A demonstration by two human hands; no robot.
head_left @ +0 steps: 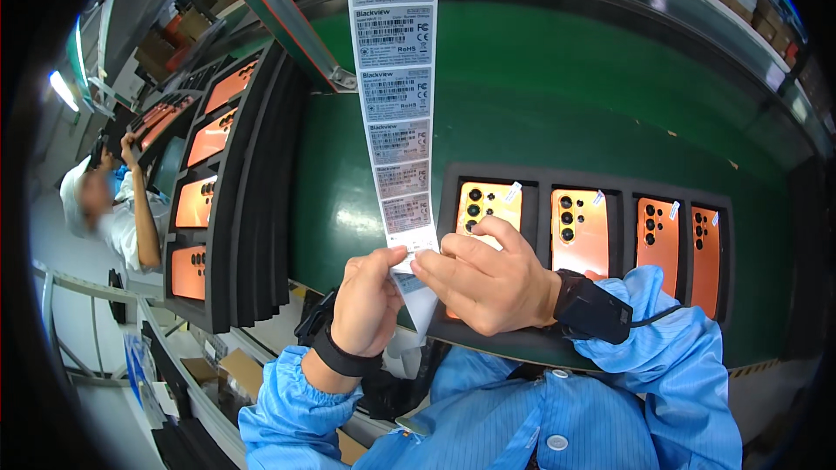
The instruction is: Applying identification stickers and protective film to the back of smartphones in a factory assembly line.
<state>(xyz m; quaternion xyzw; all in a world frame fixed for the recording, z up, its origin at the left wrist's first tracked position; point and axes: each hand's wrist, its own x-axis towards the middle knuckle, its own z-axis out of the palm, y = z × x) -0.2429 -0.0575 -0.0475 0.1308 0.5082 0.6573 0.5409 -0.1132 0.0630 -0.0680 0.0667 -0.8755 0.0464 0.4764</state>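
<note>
A long white strip of printed labels hangs down from above to my hands. My left hand pinches the strip's lower end from the left. My right hand pinches a label at the same end from the right, thumb and forefinger closed on it. Just behind my right hand lies a black foam tray with several orange phones lying back up. The leftmost phone is partly hidden by my fingers. Both wrists carry black straps and blue sleeves.
A green conveyor belt runs under the tray. A stack of black foam trays with more orange phones stands at the left. Another person in white works at far left. Cardboard boxes sit below the bench.
</note>
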